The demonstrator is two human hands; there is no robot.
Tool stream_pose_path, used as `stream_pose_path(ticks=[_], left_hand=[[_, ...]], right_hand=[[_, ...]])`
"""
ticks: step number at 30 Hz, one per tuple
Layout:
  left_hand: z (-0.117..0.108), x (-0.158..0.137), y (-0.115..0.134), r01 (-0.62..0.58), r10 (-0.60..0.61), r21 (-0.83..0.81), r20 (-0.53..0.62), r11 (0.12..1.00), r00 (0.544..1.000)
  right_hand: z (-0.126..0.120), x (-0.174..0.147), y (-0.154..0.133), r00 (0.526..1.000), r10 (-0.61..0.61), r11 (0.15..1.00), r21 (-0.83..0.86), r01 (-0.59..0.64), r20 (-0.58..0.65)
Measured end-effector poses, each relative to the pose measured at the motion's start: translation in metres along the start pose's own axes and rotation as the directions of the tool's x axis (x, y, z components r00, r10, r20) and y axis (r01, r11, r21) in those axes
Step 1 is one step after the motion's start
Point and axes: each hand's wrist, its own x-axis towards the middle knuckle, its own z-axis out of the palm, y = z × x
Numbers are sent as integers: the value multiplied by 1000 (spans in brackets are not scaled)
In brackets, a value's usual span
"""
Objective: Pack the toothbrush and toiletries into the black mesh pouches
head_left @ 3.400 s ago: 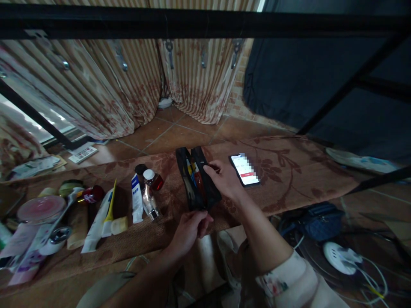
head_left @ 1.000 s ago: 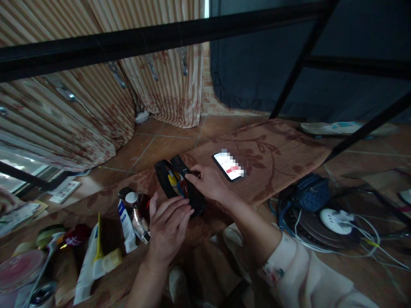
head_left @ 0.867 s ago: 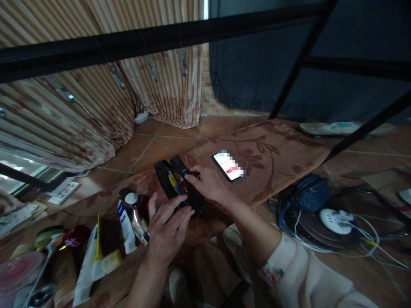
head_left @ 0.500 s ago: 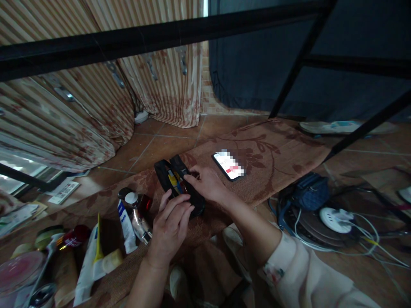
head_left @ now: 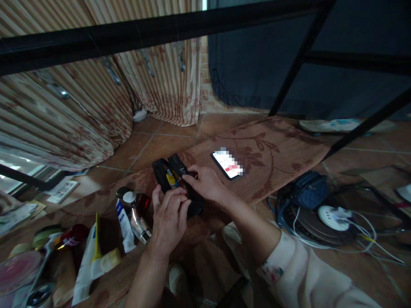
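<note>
A black zip pouch point(head_left: 195, 207) lies unzipped on the brown patterned cloth, its long sides spread apart. Inside it show a yellow item point(head_left: 171, 179) and some dark pieces too dim to name. My left hand point(head_left: 170, 216) bends its fingers over the pouch's near left side and grips it there. From the right, my right hand point(head_left: 203, 182) pinches the far side, thumb and forefinger at its edge; the other fingers curl under. A phone point(head_left: 226, 164) with a lit screen rests just beyond my right hand.
Left of the pouch lie a blue-and-white tube point(head_left: 125, 229), a silver bottle point(head_left: 139, 222) and several other toiletries. A black metal bar point(head_left: 160, 28) crosses above. On the right floor are a blue bag point(head_left: 310, 190) and a white power strip point(head_left: 333, 217) with cables.
The view has shifted slightly. My left fingers have shifted a little on the pouch, and less of its contents shows. My right hand keeps nearly the same pinch.
</note>
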Motion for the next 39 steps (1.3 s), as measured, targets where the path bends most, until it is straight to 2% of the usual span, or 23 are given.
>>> stream_pose_path(ticks=[12,19,23,33,39], left_hand=[[3,-1,-1,125,-124,-249,22,960,992],[1,1,-3,129,-116,-231,68,964,991],[1,2,-3,174,-154,-269,94,947,984],[5,2,-2,189,-190,-194,17,963,982],[4,3,-2,205,-195,-225,67,952,979]], right_hand=[[0,0,0,1000,-13,999,31,13,7],[1,0,1,1000,-21,999,43,21,1],[1,0,0,1000,-21,999,40,21,3],[1,1,2,1000,-24,999,25,23,15],[1,0,0,1000,-24,1000,8,24,8]])
